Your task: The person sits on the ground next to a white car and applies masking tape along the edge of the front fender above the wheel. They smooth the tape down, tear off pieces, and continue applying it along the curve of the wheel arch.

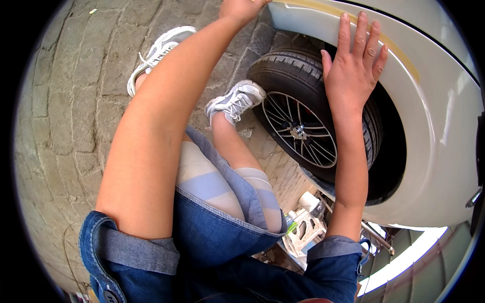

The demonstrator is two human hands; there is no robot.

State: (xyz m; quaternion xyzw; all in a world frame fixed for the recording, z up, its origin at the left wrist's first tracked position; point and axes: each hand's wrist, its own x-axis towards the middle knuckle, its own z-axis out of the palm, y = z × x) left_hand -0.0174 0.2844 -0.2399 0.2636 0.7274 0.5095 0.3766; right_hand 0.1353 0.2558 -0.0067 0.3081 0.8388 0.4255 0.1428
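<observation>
My right hand [356,65] lies with its fingers stretched out and apart against the pale car fender [427,116], over the upper rim of the wheel arch. It holds nothing. A tan, tape-like strip [399,48] runs along the arch and passes beneath those fingers. Below the hand, the black tyre [288,65] with its multi-spoke silver and black wheel rim [299,132] sits turned outward in the arch. My left hand [241,10] reaches to the top edge of the picture, near the bumper end of the panel. Its fingers are mostly cut off there.
Grey stone paving [76,101] spreads at the left. My white and grey shoe [236,102] is close beside the tyre; the other shoe [164,50] stands farther left. Behind my right forearm are a cream plastic stool-like piece [305,230], a white cup-shaped thing [309,200] and a metal tube [379,237].
</observation>
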